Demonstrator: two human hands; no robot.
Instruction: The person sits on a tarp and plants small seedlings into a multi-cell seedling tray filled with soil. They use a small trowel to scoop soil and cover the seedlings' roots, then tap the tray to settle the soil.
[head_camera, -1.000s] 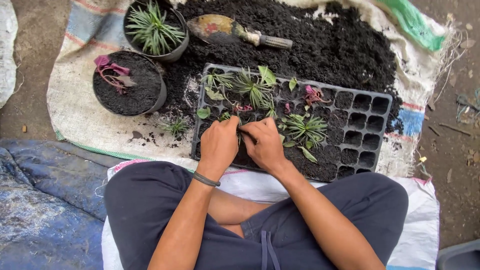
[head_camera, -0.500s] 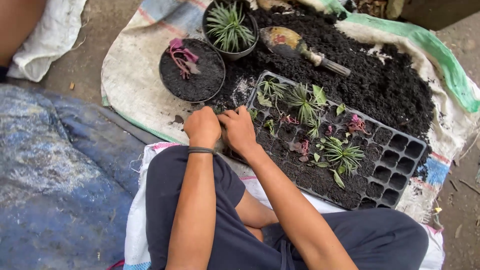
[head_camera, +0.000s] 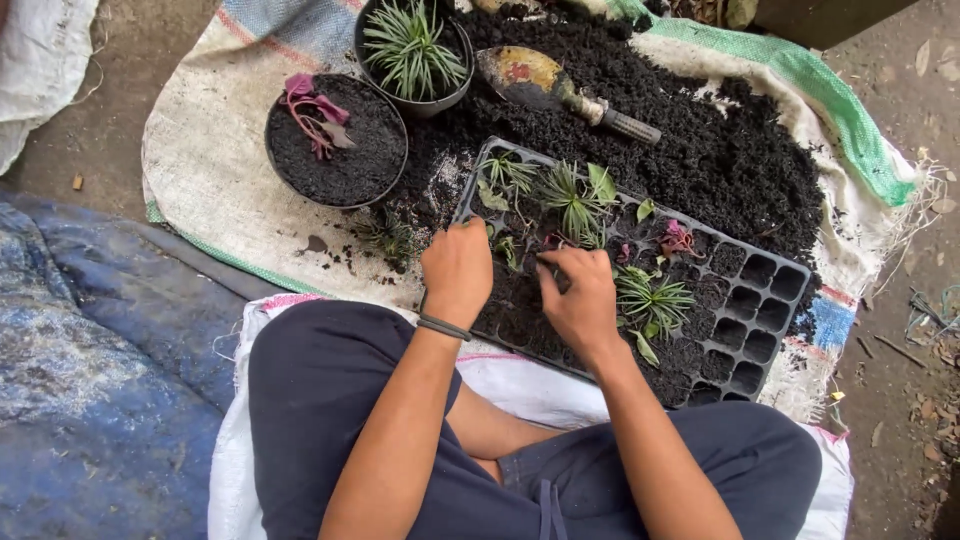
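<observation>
Down on the ground, you are sitting cross-legged on a white sack with a black seedling tray lying in front of your knees. Your left hand is resting on the near left corner of the tray, with its fingers curled down into the soil. Your right hand is sitting just beside it, fingers bent and pressing into a cell near a tiny seedling. I cannot tell if either hand is pinching anything, because the fingertips are hiding in the dirt.

That seedling is probably very light and soft. Its thin leaves are likely bending and tearing easily, so you are better off taking it low down, by the base near the roots, and pinching gently.

Other little green plants are standing in the middle cells, and the cells on the right end are holding no plants. Behind the tray, a trowel is lying on a heap of dark soil. Two round pots are sitting to the left, one with a purple plant and one with a spiky green plant.
</observation>
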